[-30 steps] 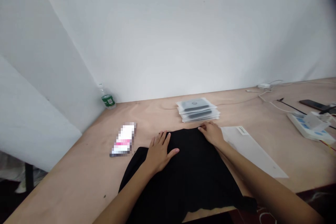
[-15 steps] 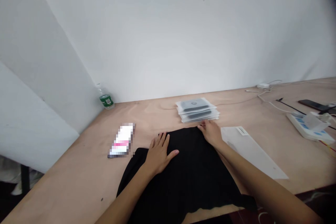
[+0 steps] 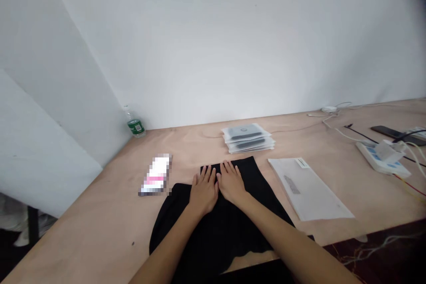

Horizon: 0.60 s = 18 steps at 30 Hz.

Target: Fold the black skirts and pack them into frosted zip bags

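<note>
A black garment point(image 3: 229, 217) lies spread on the wooden table point(image 3: 100, 226), with its near edge hanging over the table's front. My left hand point(image 3: 203, 188) rests flat on the garment's upper left part, fingers stretched out. Right beside it, my right hand point(image 3: 231, 182) also lies flat on the cloth, fingers apart, the two hands almost touching. Neither hand holds anything.
A stack of clear-bagged dark items point(image 3: 248, 137) sits behind the garment. An empty flat plastic bag point(image 3: 308, 188) lies to the right. A blurred-out flat object point(image 3: 156, 175) is at the left, a green-labelled bottle point(image 3: 135, 124) in the corner. Power strip point(image 3: 381, 159), cables and phone point(image 3: 388, 132) far right.
My right hand has slid left from the garment's top right corner to the middle, next to my left hand. The left hand has stayed put.
</note>
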{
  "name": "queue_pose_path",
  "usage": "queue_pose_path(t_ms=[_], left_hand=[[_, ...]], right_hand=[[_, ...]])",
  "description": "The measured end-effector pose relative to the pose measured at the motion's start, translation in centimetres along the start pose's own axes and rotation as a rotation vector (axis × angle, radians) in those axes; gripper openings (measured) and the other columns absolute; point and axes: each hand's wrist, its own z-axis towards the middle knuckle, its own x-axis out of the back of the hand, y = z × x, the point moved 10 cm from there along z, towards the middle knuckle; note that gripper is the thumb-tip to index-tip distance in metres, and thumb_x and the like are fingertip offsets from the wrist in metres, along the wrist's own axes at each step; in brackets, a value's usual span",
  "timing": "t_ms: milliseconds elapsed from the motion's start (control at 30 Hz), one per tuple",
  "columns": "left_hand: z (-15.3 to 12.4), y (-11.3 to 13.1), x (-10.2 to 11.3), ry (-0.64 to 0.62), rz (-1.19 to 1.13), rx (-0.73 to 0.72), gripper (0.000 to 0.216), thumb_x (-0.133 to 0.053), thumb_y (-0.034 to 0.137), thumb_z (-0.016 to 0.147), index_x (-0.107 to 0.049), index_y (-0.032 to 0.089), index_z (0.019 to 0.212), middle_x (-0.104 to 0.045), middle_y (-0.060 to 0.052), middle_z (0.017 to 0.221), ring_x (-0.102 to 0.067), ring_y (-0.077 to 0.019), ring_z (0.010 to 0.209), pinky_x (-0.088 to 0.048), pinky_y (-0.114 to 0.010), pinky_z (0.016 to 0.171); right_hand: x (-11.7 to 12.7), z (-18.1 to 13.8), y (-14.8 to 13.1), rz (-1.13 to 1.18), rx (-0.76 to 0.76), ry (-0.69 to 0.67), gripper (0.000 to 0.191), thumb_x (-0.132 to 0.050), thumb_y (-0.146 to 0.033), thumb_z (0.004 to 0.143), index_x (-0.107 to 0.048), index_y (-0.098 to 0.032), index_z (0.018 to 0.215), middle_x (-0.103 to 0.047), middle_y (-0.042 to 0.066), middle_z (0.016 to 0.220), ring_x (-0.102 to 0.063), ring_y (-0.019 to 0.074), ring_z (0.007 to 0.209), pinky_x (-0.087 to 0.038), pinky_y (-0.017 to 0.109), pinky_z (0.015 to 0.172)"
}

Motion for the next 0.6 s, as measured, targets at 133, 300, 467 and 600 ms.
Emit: queue_pose_path(t_ms=[133,300,467,600], left_hand=[[-0.1,-0.8,-0.2,0.015,-0.009,-0.017,0.050,-0.020,0.040,0.092,-0.029,0.021,0.138,-0.026,-0.005,0.146,-0.015,-0.0225,0.136,-0.018,-0.048,0.106],[-0.3,-2.4,0.2,-0.015,-0.034,-0.043,0.053,-0.020,0.049,0.091,-0.028,0.025,0.138,-0.027,-0.003,0.146,-0.015,-0.0226,0.136,-0.018,-0.049,0.106],[-0.6,-3.6,0.3,-0.052,-0.055,-0.048,0.056,-0.019,0.053,0.090,-0.023,0.027,0.139,-0.023,-0.001,0.147,-0.013,-0.0223,0.136,-0.017,-0.049,0.106],[-0.6,-3.7,0.1,-0.069,-0.065,-0.048,0.057,-0.018,0.054,0.090,-0.023,0.026,0.139,-0.021,-0.001,0.147,-0.012,-0.0225,0.136,-0.016,-0.049,0.107]], right_hand=[[-0.2,-0.3,2.6,-0.032,0.001,-0.002,0.064,-0.018,-0.049,0.090,-0.026,-0.009,0.139,-0.025,0.012,0.146,-0.014,0.0212,0.135,-0.007,0.040,0.108],[1.0,-0.2,7.6,-0.077,-0.069,0.002,0.072,-0.018,-0.057,0.087,-0.023,-0.008,0.140,-0.021,0.014,0.146,-0.013,0.0244,0.135,-0.005,0.043,0.107],[1.2,-0.3,8.7,-0.050,-0.078,0.021,0.073,-0.020,-0.058,0.087,-0.022,-0.007,0.140,-0.019,0.015,0.147,-0.011,0.0250,0.135,-0.005,0.042,0.107],[1.1,-0.1,8.8,0.039,-0.085,0.038,0.073,-0.027,-0.057,0.086,-0.025,-0.008,0.139,-0.022,0.014,0.146,-0.013,0.0254,0.135,-0.006,0.042,0.107]])
